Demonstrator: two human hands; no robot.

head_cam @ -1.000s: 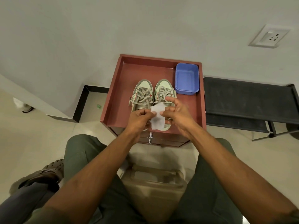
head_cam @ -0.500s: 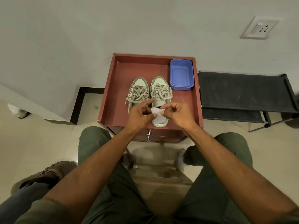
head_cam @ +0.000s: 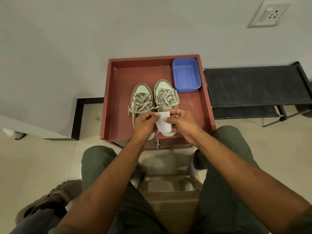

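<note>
Dim, warm indoor light, soft shadows beneath the dark red wooden counter (head_cam: 118,98) and black metal bench (head_cam: 253,85), small white paper slip (head_cam: 163,123) brightest, faint sheen on cream floor tiles (head_cam: 42,157), wide-angle bending at edges, lower corners slightly soft.

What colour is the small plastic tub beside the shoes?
The tub is blue, seen clearly in the head view.

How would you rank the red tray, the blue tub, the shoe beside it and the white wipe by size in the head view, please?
1. Tray
2. Tub and shoe: about alike; the shoe's heel is hidden, so I won't rank them.
3. Wipe, though held nearer the camera.
</note>
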